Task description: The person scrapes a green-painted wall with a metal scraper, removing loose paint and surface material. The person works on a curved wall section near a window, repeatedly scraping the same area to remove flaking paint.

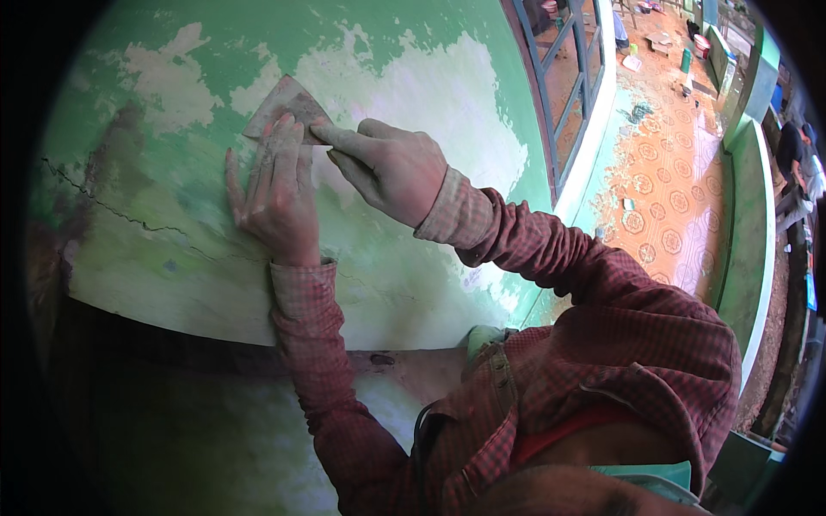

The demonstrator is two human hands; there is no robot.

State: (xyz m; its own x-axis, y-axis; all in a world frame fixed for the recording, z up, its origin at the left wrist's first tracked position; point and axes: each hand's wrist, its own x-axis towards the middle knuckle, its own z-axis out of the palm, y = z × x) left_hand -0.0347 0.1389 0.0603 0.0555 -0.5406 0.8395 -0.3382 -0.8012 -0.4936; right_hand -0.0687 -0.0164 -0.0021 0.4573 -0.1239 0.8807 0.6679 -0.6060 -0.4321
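Note:
My right hand grips a broad metal scraper at its narrow end, with the thumb and forefinger beside the blade; the handle is mostly hidden. My left hand is spread, its fingertips resting on the blade's near part and gripping nothing. The wide edge of the blade points up and left, at the surface of a green painted wall. Around the blade lie pale patches where the paint is gone. A dark crack runs through the wall left of my left hand.
A barred window borders the wall at the right. Beyond it, paint flakes and debris litter an orange patterned tile floor. A green tube-shaped object and a bucket stand farther off. Another person is outside the low wall.

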